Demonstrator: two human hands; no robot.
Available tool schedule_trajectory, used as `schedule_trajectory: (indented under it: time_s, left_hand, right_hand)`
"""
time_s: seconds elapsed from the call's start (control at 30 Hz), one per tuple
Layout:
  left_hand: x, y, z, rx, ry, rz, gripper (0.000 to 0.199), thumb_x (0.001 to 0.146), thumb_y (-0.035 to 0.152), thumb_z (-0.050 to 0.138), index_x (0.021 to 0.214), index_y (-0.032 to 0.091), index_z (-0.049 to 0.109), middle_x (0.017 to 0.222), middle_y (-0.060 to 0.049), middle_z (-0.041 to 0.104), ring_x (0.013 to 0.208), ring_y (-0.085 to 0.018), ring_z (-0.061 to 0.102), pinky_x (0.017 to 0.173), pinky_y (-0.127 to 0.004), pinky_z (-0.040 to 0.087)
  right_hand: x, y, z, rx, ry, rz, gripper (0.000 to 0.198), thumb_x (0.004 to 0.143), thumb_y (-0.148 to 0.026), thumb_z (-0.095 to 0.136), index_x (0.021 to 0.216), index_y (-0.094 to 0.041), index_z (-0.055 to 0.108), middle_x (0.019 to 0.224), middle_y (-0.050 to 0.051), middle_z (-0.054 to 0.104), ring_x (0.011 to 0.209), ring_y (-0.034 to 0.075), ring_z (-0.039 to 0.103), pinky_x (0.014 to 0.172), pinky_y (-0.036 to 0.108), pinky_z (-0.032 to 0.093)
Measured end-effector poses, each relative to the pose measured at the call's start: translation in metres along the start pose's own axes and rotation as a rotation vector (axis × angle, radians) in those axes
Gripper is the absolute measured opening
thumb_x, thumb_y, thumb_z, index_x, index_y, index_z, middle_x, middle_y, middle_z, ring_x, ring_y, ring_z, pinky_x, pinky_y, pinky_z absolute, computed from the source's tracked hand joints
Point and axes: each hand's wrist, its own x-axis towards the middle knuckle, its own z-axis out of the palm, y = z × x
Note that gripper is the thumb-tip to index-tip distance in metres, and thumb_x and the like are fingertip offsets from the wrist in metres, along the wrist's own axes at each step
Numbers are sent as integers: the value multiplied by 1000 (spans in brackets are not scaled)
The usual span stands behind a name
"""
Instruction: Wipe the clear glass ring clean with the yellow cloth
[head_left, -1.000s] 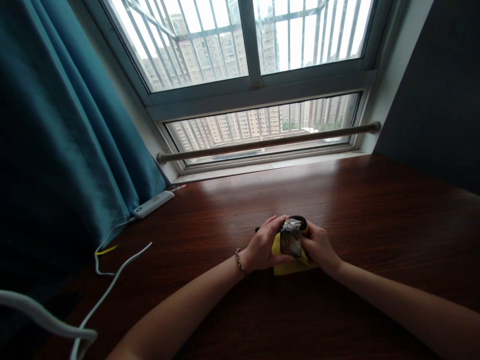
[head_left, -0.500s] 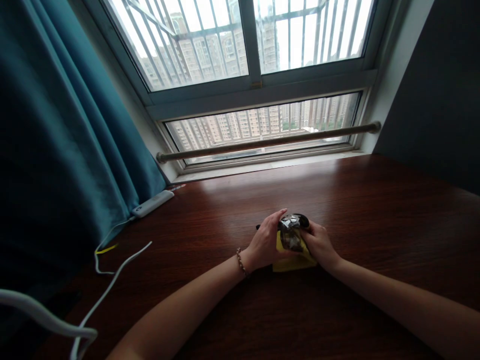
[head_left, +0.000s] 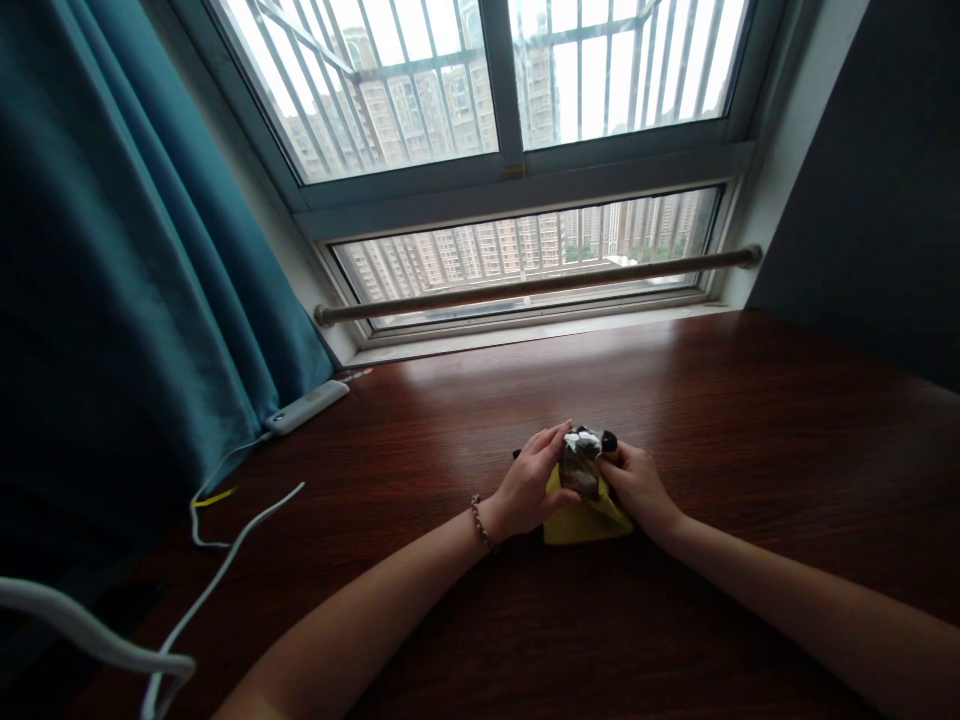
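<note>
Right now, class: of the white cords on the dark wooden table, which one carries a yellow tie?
The thin white cord from the grey power strip bears the yellow tie; the thick white cord at the lower left has none.

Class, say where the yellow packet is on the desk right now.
In the head view, the yellow packet lies on the wooden desk near the middle, between the left hand and right hand, under a shiny dark wrapper.

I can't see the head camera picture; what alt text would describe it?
Two bare hands, left hand and right hand, hold a shiny crinkled packet over a yellow cloth on a dark wooden table below a barred window; teal curtain at left.
</note>
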Motion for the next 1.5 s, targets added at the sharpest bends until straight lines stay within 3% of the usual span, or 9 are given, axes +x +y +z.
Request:
schedule_trajectory:
  time_s: [0.13, 0.27, 0.5, 0.67, 0.87, 1.1, 1.27, 1.4, 1.5]
  left_hand:
    - [0, 0, -1, -30, -11, -1, 68, 84, 59, 25, 134, 12, 28, 134, -16, 37, 130, -27, 25, 106, -45, 23]
    - [1, 1, -3, -47, -47, -3, 70, 84, 60, 27, 134, 11, 27, 135, -17, 35, 130, -28, 24, 106, -47, 24]
    - [4, 3, 1, -11, -108, -39, 97, 62, 57, 64, 136, 13, 20, 137, -18, 31, 129, -30, 26, 105, -45, 28]
    - [3, 3, 6, -5, -8, -48, 95, 69, 44, 65, 139, 17, 6, 141, -18, 23, 130, -27, 27, 105, -44, 31]
    - [1, 3, 4, 40, 98, 105, 82, 72, 34, 64, 137, 21, 16, 140, -17, 26, 128, -26, 29, 102, -45, 35]
    - [3, 3, 0, 88, 120, 177, 86, 69, 43, 66, 137, 18, 19, 136, -17, 34, 126, -26, 32, 103, -45, 32]
    - [2, 6, -6, 41, 47, 144, 84, 72, 53, 58, 137, 15, 19, 137, -17, 35, 127, -27, 31, 106, -48, 23]
    - [1, 7, -11, -9, -13, 61, 67, 83, 55, 37, 136, 15, 25, 135, -14, 38, 128, -26, 30, 108, -47, 18]
    - [1, 7, -12, -37, -13, -4, 67, 84, 57, 31, 136, 15, 27, 136, -14, 35, 129, -26, 28, 107, -46, 19]
  right_hand:
    - [1, 2, 0, -14, -13, 9, 23, 73, -34, 60, 79, -12, 64, 77, 7, 65, 71, 23, 58, 60, 26, 42]
    - [2, 4, 0, -22, -7, 18, 23, 72, -33, 60, 82, -12, 64, 78, 7, 66, 72, 23, 59, 61, 27, 43]
    - [3, 6, 1, -21, -16, 21, 23, 72, -30, 56, 83, -11, 63, 79, 7, 65, 73, 23, 58, 62, 27, 43]
    - [4, 6, 1, -15, -20, 16, 24, 74, -33, 53, 78, -11, 62, 77, 7, 64, 74, 23, 57, 64, 28, 42]
    - [4, 8, 2, 9, -16, 50, 33, 76, -41, 49, 66, -10, 59, 71, 8, 62, 67, 22, 55, 60, 28, 43]
    - [2, 6, 1, 13, -60, 23, 30, 75, -37, 50, 66, -10, 59, 69, 7, 62, 66, 21, 54, 59, 26, 42]
    - [1, 0, 1, -23, -99, -36, 17, 65, -19, 56, 77, -11, 64, 74, 4, 64, 68, 20, 54, 61, 25, 41]
    - [-1, -5, 1, -30, -115, -65, 19, 66, -18, 56, 82, -12, 64, 78, 4, 65, 70, 20, 55, 63, 25, 41]
    - [-2, -7, 1, -32, -108, -77, 16, 68, -20, 54, 79, -12, 63, 78, 4, 65, 71, 19, 56, 64, 25, 41]
